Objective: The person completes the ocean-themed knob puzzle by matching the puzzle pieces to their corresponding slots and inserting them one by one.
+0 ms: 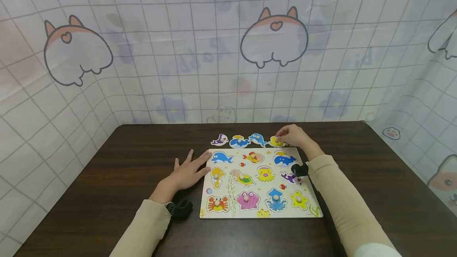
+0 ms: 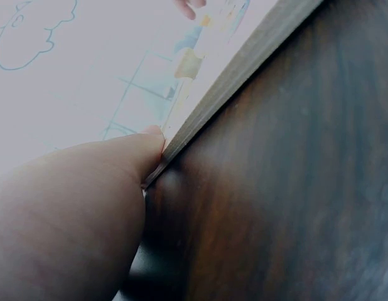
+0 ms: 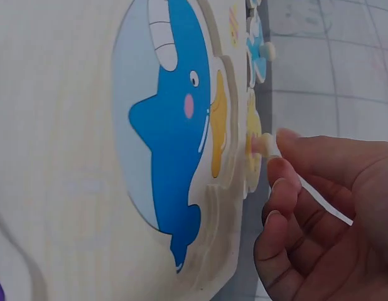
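A pale wooden peg puzzle board with sea-animal pictures lies on the dark table. My left hand rests at its left edge with fingers spread, fingertips touching the board; the left wrist view shows part of this hand against the board's side. Behind the far edge, my right hand pinches the knob of a yellow octopus piece. That piece stands at the right end of a row with a purple fish piece, a blue whale piece and a blue dolphin piece.
Knobbed pieces sit in the board, among them a crab, a pink shell, a blue squid and a yellow starfish. A whale picture lies near the right hand. A patterned cloth wall stands behind the table.
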{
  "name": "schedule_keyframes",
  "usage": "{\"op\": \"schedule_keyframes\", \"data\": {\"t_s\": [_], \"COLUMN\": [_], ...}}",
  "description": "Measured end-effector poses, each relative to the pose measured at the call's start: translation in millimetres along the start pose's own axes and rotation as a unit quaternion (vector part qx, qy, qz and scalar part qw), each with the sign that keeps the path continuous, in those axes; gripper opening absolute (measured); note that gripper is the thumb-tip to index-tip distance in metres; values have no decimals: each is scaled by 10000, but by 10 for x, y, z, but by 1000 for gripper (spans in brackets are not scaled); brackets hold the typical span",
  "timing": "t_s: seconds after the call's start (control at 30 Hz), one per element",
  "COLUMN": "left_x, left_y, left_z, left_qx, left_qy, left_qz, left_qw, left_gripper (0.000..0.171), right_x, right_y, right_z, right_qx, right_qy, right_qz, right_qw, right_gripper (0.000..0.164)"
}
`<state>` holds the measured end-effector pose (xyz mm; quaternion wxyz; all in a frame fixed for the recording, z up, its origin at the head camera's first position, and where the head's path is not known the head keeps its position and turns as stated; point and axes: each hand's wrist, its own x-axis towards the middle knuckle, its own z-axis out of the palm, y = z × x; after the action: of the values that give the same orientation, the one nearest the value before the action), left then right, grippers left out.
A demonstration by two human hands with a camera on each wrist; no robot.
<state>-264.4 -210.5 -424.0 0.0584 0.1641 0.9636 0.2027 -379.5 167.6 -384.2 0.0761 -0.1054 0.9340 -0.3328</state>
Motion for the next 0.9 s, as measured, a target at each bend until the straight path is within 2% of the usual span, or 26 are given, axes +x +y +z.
{"op": "schedule_keyframes", "data": {"t_s": [0.27, 0.67, 0.9], "left_x": [-4, -9, -17], "left_y": [5, 12, 27], "left_z": [-4, -18, -13], "left_qx": [-11, -73, -93], "left_qy": [27, -2, 30], "left_qz": [6, -36, 44], "left_qw": [10000, 10000, 9999], "left_gripper": [61, 61, 61], "right_x": [1, 7, 15], "right_y": [-42, -65, -88], "right_z": [44, 60, 97], "right_qx": [-117, -330, -612], "right_qy": [-13, 24, 207], "right_qz": [257, 262, 277], "right_qw": [9996, 9991, 9975], "right_gripper": [25, 24, 22]}}
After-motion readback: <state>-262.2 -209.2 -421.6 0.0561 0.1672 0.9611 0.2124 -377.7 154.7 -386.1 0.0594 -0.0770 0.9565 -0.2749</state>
